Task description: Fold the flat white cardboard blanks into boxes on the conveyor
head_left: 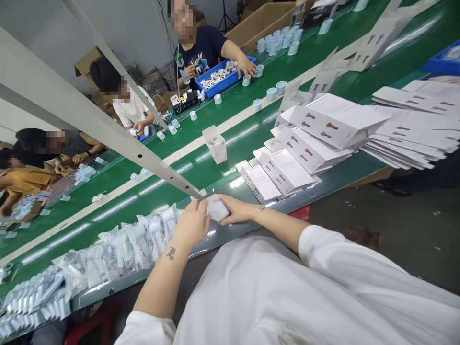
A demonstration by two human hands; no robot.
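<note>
My left hand (192,225) and my right hand (237,211) both close around a small whitish packet (218,209) held just above the edge of the green conveyor belt (118,225). The fingers hide much of the packet. To the left of my left hand, a long row of clear plastic bags (118,251) with pale items inside runs along the belt. Stacks of white printed cartons (287,167) lie beyond my right hand, further along the belt.
A grey perforated metal beam (108,115) slants across the view above my hands. A clear box (214,144) stands on the belt. Pale blue cups (273,43) stand in groups. Co-workers sit across the belt, one with a hand at a blue tray (219,76).
</note>
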